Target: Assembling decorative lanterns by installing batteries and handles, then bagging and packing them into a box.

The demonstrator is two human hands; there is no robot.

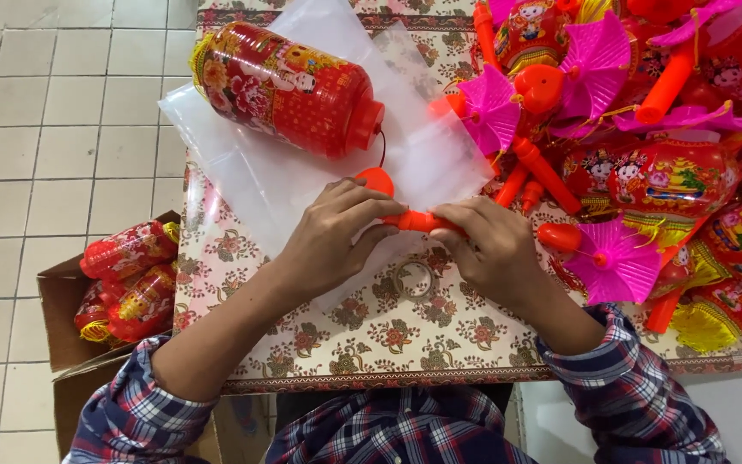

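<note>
My left hand (332, 239) and my right hand (487, 249) both grip an orange plastic handle stick (414, 222) between them, over the flowered table (371, 335). The stick's round orange end (377, 180) shows above my left fingers. A thin cord runs from it to a red printed lantern (289, 88) that lies on its side on a clear plastic bag (242, 163), beyond my left hand. A roll of clear tape (413, 279) lies on the table just under my hands.
A heap of red lanterns, orange sticks and pink paper fans (637, 129) fills the table's right side. An open cardboard box (66, 331) on the tiled floor at the left holds several bagged lanterns (126, 279).
</note>
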